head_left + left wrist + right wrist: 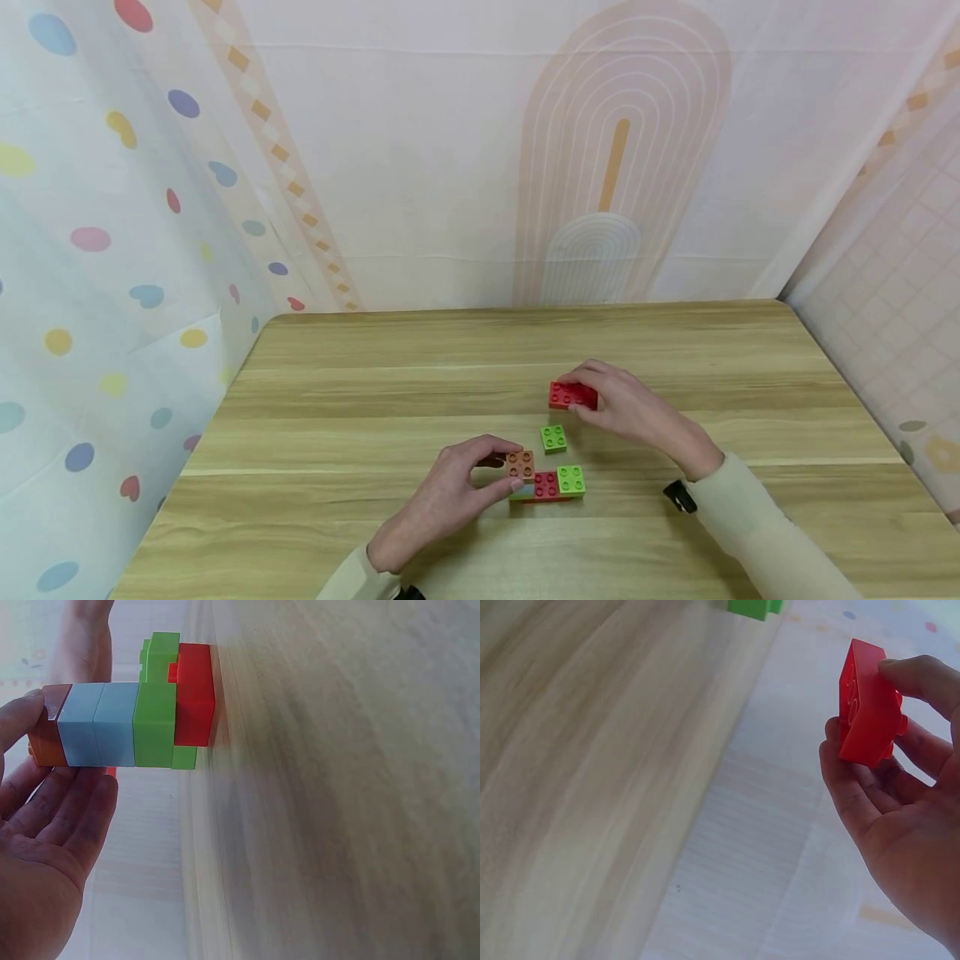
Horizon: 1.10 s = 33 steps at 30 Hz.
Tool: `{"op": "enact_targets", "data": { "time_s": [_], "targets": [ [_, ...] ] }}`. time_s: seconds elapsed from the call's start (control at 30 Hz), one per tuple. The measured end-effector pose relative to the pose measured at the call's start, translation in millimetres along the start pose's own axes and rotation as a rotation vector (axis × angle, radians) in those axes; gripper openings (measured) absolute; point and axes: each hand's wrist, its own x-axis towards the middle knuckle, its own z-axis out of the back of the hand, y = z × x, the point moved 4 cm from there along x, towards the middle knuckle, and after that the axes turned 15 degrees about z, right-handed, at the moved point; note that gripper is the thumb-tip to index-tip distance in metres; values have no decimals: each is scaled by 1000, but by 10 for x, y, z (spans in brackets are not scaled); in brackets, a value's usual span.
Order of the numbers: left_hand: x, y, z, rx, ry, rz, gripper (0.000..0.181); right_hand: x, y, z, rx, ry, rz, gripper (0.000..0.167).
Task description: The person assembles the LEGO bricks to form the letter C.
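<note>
My left hand [457,487] pinches a brown toy brick [521,465] between thumb and fingers. This brick tops a column of two light blue bricks [97,724] and a green brick [155,725], beside a red brick [547,484] and another green brick [571,480] in the same build. A lower red brick [196,694] shows beneath them in the left wrist view. Farther back, my right hand [626,404] grips a longer studded red brick [870,705] by its sides, held off the table. Its fingers cover part of that brick in the head view.
A small loose green brick [553,438] lies on the wooden table [360,392] between the build and my right hand. Patterned cloth [420,167] hangs behind the table and along both sides.
</note>
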Motion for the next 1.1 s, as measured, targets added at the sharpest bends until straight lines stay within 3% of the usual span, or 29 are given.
{"op": "enact_targets", "data": {
  "time_s": [1.1],
  "targets": [
    [11,-2,5,-5,6,-10,30,-187,332,200,-2,-165,99,36]
  ]
}}
